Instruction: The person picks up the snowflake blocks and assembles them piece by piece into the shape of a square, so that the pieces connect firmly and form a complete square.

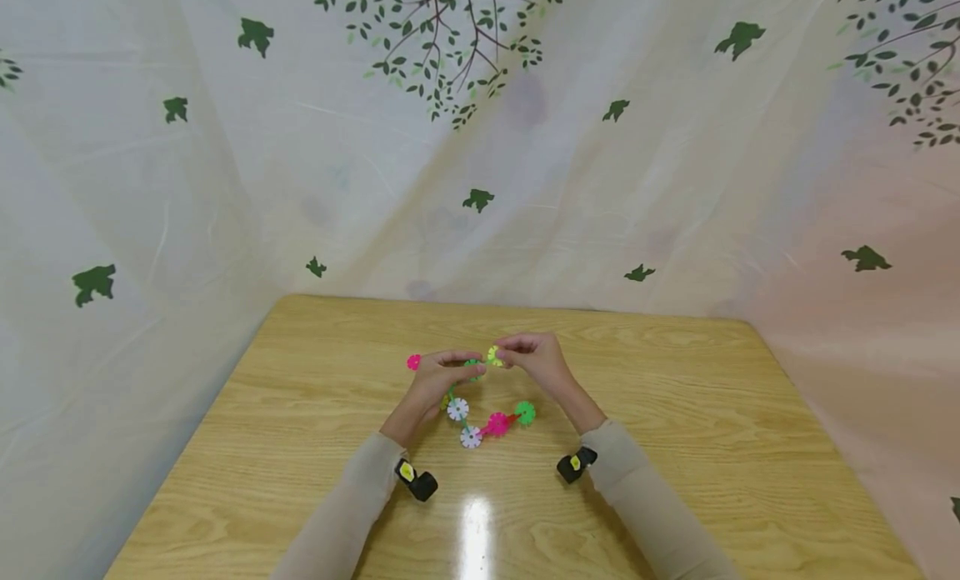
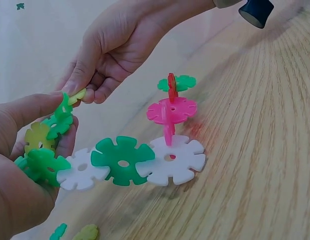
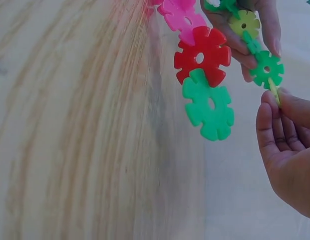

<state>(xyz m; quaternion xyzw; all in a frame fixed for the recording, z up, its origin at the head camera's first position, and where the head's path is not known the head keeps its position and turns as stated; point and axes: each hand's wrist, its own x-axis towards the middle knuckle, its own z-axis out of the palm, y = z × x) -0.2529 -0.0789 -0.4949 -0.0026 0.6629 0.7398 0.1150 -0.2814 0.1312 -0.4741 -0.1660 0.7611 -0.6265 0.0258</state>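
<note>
A chain of interlocking flower-shaped plastic discs bends between the two hands. My left hand (image 1: 431,382) holds its upper stretch, with green and yellow discs (image 2: 38,136) between thumb and fingers. Thumb and fingertips of my right hand (image 1: 542,362) pinch a yellow disc (image 3: 275,93), seen edge-on in the right wrist view. Its edge meets a slot of the green disc (image 3: 275,70) at the chain's upper end. Below hang white discs (image 2: 187,167), a dark green disc (image 2: 109,160), pink discs (image 1: 498,424), a red disc (image 3: 215,57) and a green end disc (image 3: 210,127).
On the wooden table (image 1: 675,447), a pink disc (image 1: 414,362) lies just left of my left hand. A loose green piece (image 2: 58,232) and a yellow piece (image 2: 87,233) lie under that hand. Behind the table hangs a pale leaf-printed curtain (image 1: 375,213).
</note>
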